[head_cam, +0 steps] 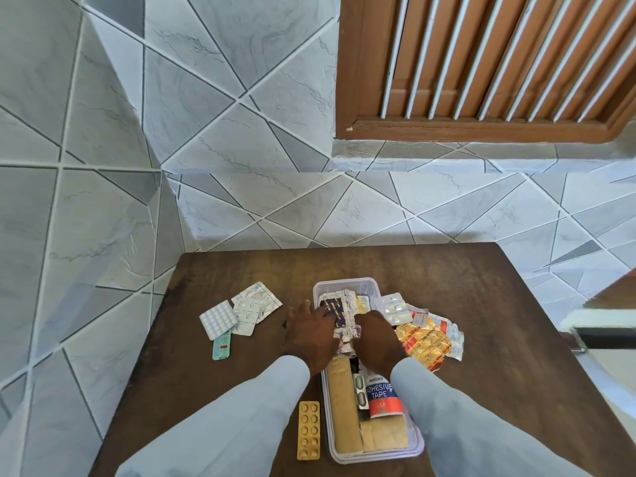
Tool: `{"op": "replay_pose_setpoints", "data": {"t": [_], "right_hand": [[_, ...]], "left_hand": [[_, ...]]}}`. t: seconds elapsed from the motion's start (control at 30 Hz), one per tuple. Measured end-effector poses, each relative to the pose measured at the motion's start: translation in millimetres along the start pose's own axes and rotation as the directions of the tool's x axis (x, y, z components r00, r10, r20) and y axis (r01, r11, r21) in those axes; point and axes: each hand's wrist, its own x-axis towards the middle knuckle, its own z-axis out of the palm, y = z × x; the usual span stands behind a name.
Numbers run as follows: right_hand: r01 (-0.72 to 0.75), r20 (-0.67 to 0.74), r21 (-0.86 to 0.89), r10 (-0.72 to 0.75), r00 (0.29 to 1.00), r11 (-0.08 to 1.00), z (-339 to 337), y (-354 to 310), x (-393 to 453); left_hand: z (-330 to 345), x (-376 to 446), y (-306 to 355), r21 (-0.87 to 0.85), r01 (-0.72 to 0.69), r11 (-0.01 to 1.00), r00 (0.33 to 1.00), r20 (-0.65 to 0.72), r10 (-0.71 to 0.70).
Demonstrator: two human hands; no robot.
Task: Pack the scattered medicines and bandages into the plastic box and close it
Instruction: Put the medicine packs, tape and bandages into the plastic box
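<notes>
— What is seen on the brown table [464, 297]?

— A clear plastic box [347, 283] is set lengthwise at the middle, lid off. Both hands are laid over its far half. The left hand [309, 333] is spread flat, palm down, over the left rim and a crumpled silver strip; nothing is seen to be gripped. The right hand [377, 335] is pressed down on the foil strips [346, 333] inside the box, fingers curled; whether a strip is pinched cannot be told.

— Can any writing be read?

— "ADHESIVE TAPE" is printed in white on a blue band of the tape roll [382, 395], which is lodged in the near half; smaller words above and below it are too blurred. Beside it a tan bandage [340, 404] is laid along the left wall.

— And outside the box?

— A yellow blister strip [308, 430] is placed just left of the box, near the front. Farther left, white tablet strips [237, 313] are piled together, with a green strip [221, 346] below them. On the right, a gold-and-red foil pack [425, 342] is crumpled against the box; its lettering is illegible.
</notes>
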Motion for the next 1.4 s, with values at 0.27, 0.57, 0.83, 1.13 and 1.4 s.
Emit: {"op": "replay_pose_setpoints", "data": {"t": [0.27,0.57,0.83,1.13,1.4], "right_hand": [[0.116,0.018,-0.179,-0.115,0.993,0.977,5,-3,-7],[0.162,-0.250,0.008,-0.155,0.956,0.987,-3,-52,5],[0.098,0.005,0.195,-0.101,0.995,0.976,36,-129,25],[-0.105,0.142,0.134,0.086,0.986,0.985,80,-164,76],[-0.163,0.119,-0.030,0.166,0.979,0.986,108,-178,111]], "left_hand": [[13,-2,5,-0.048,0.014,0.999,0.995,-0.102,-0.019],[1,-25,-102,-0.644,0.209,0.735,0.881,-0.202,-0.428],[1,-51,-191,-0.644,0.401,0.651,0.883,0.082,-0.463],[30,-25,-226,-0.303,0.407,0.862,0.911,0.198,-0.360],[35,-23,-229,-0.351,0.383,0.855,0.924,0.148,-0.353]]}}
